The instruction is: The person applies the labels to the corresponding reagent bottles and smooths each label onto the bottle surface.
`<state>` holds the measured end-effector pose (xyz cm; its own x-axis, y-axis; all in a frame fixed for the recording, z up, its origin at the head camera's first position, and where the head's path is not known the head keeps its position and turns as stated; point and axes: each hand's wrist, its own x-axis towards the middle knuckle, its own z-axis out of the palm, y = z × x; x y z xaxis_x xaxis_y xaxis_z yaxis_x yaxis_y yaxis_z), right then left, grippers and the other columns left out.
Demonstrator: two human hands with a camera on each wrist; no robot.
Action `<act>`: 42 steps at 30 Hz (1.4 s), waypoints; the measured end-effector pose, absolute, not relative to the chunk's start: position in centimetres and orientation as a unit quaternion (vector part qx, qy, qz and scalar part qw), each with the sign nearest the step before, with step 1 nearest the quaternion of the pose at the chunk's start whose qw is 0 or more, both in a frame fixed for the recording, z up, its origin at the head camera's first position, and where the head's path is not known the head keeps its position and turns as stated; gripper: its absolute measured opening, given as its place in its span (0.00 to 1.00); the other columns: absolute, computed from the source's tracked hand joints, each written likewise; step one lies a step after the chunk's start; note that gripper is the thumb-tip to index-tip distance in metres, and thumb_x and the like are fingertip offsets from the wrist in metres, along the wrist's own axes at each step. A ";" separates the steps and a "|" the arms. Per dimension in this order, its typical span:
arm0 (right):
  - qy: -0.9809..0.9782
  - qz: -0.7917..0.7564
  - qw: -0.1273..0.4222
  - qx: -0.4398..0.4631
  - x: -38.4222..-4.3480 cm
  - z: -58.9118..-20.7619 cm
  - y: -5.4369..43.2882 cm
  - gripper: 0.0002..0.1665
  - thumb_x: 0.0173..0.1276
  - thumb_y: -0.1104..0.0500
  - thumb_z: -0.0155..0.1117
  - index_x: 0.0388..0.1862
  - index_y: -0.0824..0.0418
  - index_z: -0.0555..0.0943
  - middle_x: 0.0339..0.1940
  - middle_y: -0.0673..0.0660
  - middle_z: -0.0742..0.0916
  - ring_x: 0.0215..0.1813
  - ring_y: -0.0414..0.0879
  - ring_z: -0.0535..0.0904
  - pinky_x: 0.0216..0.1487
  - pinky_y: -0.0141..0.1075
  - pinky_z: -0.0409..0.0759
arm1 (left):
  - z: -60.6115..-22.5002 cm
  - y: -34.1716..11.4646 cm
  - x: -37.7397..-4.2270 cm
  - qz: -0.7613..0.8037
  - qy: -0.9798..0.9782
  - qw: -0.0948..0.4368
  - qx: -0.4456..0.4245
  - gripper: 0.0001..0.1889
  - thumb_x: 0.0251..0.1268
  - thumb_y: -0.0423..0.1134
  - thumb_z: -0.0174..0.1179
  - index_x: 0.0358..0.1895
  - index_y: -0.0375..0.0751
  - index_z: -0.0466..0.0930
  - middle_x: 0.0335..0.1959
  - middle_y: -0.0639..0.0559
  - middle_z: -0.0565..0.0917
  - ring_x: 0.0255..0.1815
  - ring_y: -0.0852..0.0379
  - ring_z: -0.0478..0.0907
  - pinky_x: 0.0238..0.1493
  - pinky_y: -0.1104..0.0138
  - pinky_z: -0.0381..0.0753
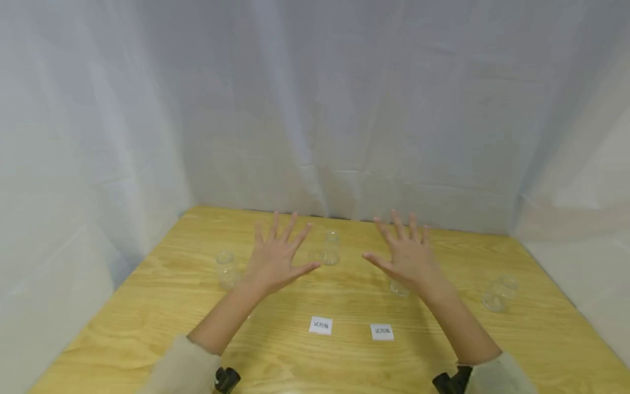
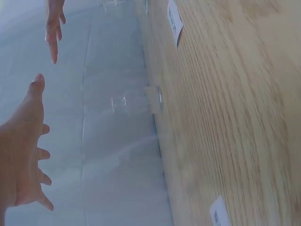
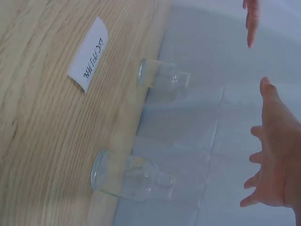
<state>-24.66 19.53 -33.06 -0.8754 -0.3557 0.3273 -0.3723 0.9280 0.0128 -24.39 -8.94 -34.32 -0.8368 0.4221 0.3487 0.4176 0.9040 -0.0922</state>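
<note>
Seemingly, we had everything left to do: our left hand (image 1: 273, 260) at eleven o'clock and right hand (image 1: 410, 260) at one splayed empty, the bottle (image 1: 331, 253) at twelve ungrasped.

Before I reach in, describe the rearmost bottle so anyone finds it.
On the table, look to the far edge, below the pale sheet. In the head view, a clear bottle stands between the left hand and the right hand. No other bottle shows in that gap or stands nearer that edge.
</note>
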 end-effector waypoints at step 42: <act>-0.870 0.408 -0.037 0.274 -26.5 -41.4 -3.2 0.40 0.64 0.39 0.57 0.70 0.53 0.60 0.66 0.57 0.67 0.64 0.54 0.64 0.57 0.49 0.68 | -42.5 -24.5 -23.7 -0.495 -0.850 0.075 -0.166 0.33 0.63 0.42 0.59 0.67 0.34 0.57 0.65 0.33 0.60 0.61 0.33 0.60 0.58 0.46 0.61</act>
<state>-26.54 -3.16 -41.35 -0.8475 -0.5062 0.1594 -0.4464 0.5173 -0.7302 -23.72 -24.54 -42.51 -0.9334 0.2082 0.2921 0.3568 0.4546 0.8161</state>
